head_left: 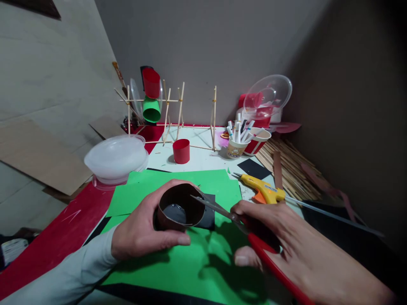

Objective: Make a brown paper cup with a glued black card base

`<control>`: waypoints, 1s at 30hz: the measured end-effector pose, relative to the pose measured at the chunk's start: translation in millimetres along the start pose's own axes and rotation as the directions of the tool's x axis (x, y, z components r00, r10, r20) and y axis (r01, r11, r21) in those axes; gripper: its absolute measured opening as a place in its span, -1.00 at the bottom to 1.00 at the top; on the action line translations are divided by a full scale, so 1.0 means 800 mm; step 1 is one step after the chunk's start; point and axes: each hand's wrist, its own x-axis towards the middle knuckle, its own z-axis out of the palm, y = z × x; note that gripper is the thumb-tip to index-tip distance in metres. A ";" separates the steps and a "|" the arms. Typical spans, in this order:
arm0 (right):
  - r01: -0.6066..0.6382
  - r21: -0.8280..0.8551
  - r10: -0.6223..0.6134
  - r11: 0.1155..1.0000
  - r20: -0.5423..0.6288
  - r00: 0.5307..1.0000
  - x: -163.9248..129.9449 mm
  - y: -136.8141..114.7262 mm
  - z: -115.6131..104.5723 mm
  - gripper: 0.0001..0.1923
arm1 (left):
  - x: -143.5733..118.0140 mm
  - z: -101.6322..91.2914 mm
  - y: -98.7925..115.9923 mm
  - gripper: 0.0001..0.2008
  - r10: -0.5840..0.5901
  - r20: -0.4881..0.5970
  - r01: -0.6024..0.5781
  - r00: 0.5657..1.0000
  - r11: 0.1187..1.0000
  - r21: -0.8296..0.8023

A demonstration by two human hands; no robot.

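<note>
My left hand [143, 226] is wrapped around a dark paper cylinder [167, 220], its round opening tilted toward me. Inside, a glossy patch shows near the bottom. In my right hand [280, 237] is a pair of red-handled scissors [263, 254], with the blades reaching over the cylinder's right rim. Whether the blades touch the paper, I cannot tell. A small black paper piece [210, 218] lies just behind the cylinder, on green sheets [222, 186].
Behind the sheets stands a red paper cylinder [181, 151]. A stick frame [181, 110] holds red and green tubes. To the right are a yellow glue gun [263, 186], a paper cup of markers [237, 149] and wooden sticks [292, 169]. Plastic lids [116, 156] are stacked left.
</note>
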 end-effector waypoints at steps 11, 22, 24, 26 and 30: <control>0.007 -0.013 -0.007 1.000 0.021 1.000 0.003 -0.007 0.008 -0.62 | -0.004 0.008 -0.007 -0.29 -0.093 0.098 0.097 0.991 0.994 -0.043; 0.041 0.079 -0.043 0.996 0.023 0.999 0.006 -0.009 0.011 -0.71 | -0.006 0.018 -0.001 -0.37 -0.128 0.095 0.140 0.987 0.982 -0.126; 0.035 0.080 -0.037 0.996 0.023 0.999 0.005 -0.010 0.011 -0.72 | -0.006 0.020 0.000 -0.36 -0.155 0.079 0.165 0.985 0.978 -0.131; 0.033 0.076 -0.035 0.997 0.025 0.999 0.004 -0.010 0.011 -0.72 | -0.007 0.020 0.000 -0.32 -0.174 0.069 0.182 0.982 0.974 -0.133; 0.049 0.097 -0.050 0.994 0.004 0.999 0.005 -0.008 0.011 -0.74 | -0.008 0.018 -0.004 -0.33 -0.171 0.080 0.180 0.982 0.976 -0.122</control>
